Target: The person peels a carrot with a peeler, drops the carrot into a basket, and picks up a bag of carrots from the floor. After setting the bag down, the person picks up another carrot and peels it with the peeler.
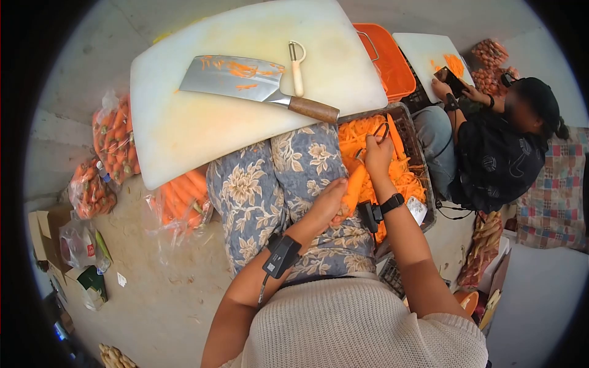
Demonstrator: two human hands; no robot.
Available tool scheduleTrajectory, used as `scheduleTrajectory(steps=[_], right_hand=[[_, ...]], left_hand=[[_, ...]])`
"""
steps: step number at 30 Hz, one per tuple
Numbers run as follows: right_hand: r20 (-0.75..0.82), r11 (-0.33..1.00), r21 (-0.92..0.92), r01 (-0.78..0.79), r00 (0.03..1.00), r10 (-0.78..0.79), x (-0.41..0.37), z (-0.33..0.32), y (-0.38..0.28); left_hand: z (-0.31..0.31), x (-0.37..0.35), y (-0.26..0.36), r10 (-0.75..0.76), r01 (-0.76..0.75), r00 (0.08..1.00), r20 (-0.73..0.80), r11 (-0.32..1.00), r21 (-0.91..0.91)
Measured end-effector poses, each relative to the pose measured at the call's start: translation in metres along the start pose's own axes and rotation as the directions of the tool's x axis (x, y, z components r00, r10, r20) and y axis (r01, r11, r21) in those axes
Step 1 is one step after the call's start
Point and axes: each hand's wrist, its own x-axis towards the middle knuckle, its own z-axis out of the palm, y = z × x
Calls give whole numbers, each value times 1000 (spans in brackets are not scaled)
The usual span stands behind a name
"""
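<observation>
Left hand (331, 201) holding carrot (354, 189), right hand (378, 153) peeler (360, 154)

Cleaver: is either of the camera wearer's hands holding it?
No, the cleaver lies on the board; the left hand holds a carrot.

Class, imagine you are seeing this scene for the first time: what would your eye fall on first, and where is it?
Probably the broad cleaver, flecked with orange scraps and lying on the large white board. Next might come the vivid carrot shavings filling the dark crate at the person's right, with a carrot held near them in the left hand.
</observation>
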Motion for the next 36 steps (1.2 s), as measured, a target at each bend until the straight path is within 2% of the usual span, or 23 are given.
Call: scheduleTrajectory(steps=[3, 5, 6, 7, 8, 9, 12, 14, 16, 17, 19, 20, 22, 24, 26, 28, 29, 31, 34, 36], right_hand=[[45, 999, 18, -49, 998, 48, 4, -1, 4], [161, 988, 54, -145, 978, 135, 13, -10, 9], [158, 989, 57, -139, 979, 129, 17, -9, 23], [-46, 997, 37, -67, 997, 68, 22, -3, 43], [-247, 1000, 3, 2, 969, -1, 26, 0, 53], [-111, 968, 201, -150, 978, 175, 3, -16, 17], [-42, 959, 222, -179, 980, 193, -6, -32, 34], [-45, 943, 254, -214, 971, 233, -29, -35, 0], [-170, 908, 417, -33, 979, 114, -57, -38, -40], [-172, 908, 417, -33, 978, 115, -69, -41, -53], [-36, 889, 434, 143, 989, -142, -92, -44, -74], [-37, 889, 435, 145, 989, -144, -104, -43, -84], [9, 911, 333, 244, 965, -262, -123, -38, -98], [30, 922, 291, 254, 961, -274, -129, -27, -96], [50, 933, 248, 262, 958, -282, -128, -21, -89], [8, 917, 38, 396, 918, -397, -122, -16, -82], [8, 919, 36, 393, 919, -394, -119, -14, -80], [37, 954, 77, 288, 956, -292, -115, -12, -77], [3, 938, 86, 336, 941, -337, -112, -9, -77], [14, 946, 77, 315, 948, -317, -108, -9, -77]], left_hand=[[-1, -1, 1, -14, 14, 1000, 10, 1000, -15], [-2, -1, 2, -41, 41, 999, 30, 999, -9], [-3, -4, 2, -36, 36, 999, 33, 999, -4], [-5, -7, 3, -14, 18, 995, 99, 999, -35], [-6, -8, 5, 11, 0, 986, 165, 998, -67], [-6, -7, 5, 20, -9, 986, 166, 998, -69], [-6, -7, 2, 1, 8, 997, 82, 993, -115], [-2, -8, 3, 56, -43, 996, 69, 984, -172], [-7, -2, -3, 42, -24, 995, 86, 979, -200], [-10, -1, -5, 32, -8, 994, 101, 974, -227], [-8, -4, -2, 34, -9, 994, 106, 973, -231], [-6, -5, -1, 38, -11, 993, 111, 971, -238], [-5, -5, -2, 70, -44, 992, 103, 970, -238], [-4, -8, -3, 104, -79, 991, 90, 967, -241], [2, -11, -2, 153, -147, 988, 14, 967, -207], [2, -8, -4, 154, -152, 988, -8, 963, -223], [1, -7, -5, 152, -154, 988, -27, 959, -237], [-2, -4, -4, 124, -122, 992, -5, 967, -226], [-2, -4, 1, 84, -83, 996, -3, 973, -215], [-2, -4, 2, 68, -71, 997, -23, 973, -219]])
